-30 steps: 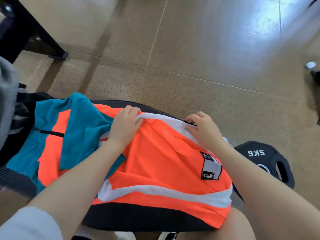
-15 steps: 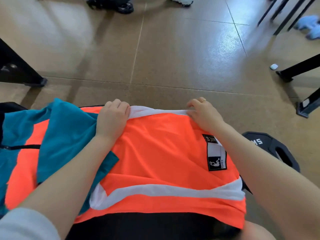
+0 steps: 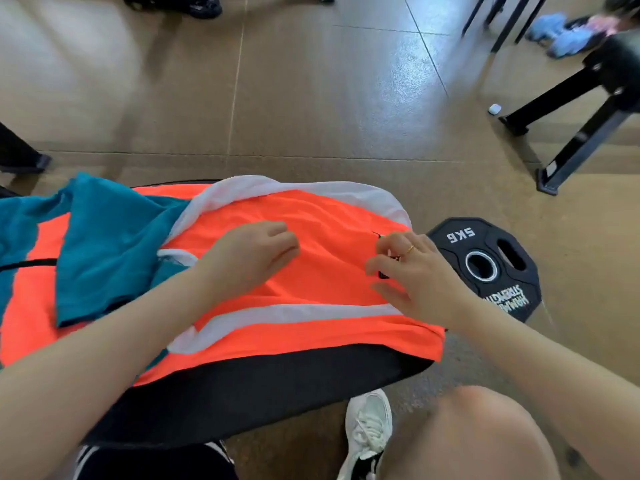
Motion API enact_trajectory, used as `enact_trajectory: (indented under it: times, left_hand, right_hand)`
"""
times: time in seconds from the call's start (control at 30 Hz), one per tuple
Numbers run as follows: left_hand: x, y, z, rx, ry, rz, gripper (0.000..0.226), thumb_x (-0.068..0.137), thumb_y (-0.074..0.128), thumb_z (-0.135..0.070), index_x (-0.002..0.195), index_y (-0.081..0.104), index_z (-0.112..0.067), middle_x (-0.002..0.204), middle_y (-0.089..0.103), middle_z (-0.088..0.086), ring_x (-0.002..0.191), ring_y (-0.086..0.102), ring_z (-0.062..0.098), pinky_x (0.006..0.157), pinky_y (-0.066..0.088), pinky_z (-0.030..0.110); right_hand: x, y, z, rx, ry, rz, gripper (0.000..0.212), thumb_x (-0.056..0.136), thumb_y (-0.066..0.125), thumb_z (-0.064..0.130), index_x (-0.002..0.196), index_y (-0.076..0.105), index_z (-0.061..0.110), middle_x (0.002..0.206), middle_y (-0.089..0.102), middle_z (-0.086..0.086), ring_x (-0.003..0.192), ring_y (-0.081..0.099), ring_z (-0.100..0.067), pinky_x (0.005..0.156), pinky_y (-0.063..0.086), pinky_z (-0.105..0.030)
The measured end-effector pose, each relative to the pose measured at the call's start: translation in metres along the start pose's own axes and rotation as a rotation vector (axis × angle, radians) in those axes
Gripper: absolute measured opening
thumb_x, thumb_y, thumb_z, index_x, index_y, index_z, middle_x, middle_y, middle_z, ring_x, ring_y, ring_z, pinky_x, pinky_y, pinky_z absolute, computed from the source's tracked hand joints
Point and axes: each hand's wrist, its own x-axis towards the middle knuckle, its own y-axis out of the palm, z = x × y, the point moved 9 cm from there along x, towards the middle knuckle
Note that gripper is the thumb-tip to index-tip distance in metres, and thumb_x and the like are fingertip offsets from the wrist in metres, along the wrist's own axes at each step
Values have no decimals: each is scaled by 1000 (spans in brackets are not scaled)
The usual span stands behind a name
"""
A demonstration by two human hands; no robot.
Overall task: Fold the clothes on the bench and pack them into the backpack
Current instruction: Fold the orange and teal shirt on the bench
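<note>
The orange garment (image 3: 311,258) lay spread across the black tabletop (image 3: 263,382), its white-trimmed edge toward 12 o'clock and a teal garment (image 3: 104,244) overlapping it at 9 o'clock. The left hand (image 3: 249,258) rested on the cloth with fingers loosely curled, gripping nothing visible. The right hand (image 3: 412,275), at 3 o'clock, hovered with relaxed fingers over a dark label. The fold would probably go best if both hands smoothed the wrinkles flat first. No backpack was identifiable in view.
</note>
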Motion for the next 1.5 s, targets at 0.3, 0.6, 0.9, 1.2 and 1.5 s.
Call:
enact_trajectory:
  times: [0.3,0.6,0.9,1.2,1.5]
  left_hand:
    - [-56,33,-52,183,125,213,45,78,41,-52,100,50,-13,83,60,8,66,58,29,50,52,36]
    - [-41,16,-42,-24,-126,308,26,97,38,-28,117,48,-15,106,60,5,98,57,26,81,43,38]
    - [-59,37,-62,-358,-39,580,60,76,44,-62,124,50,-27,98,53,-17,81,50,0,77,41,20]
    - [0,-6,58,129,-450,-140,36,77,63,-3,112,58,2,108,56,25,93,54,44,79,48,52]
    - [26,11,95,372,-723,98,33,93,45,-36,118,52,-15,117,55,5,115,42,27,90,33,37]
  right_hand:
    - [-38,38,48,-131,-148,284,34,80,47,42,96,61,14,105,61,-7,76,59,-28,60,51,-35]
    - [-47,-20,37,22,-40,-18,27,84,44,9,96,69,9,94,63,-8,68,60,-25,54,50,-32]
    - [-49,20,36,292,92,482,37,84,45,49,89,70,22,79,61,7,65,45,6,59,32,-14]
    - [61,22,-58,237,356,-18,31,87,43,2,105,68,9,117,59,-10,106,54,-33,89,44,-42]
    - [121,66,-86,64,333,274,33,92,50,21,125,54,18,127,51,-7,119,46,-29,94,40,-38]
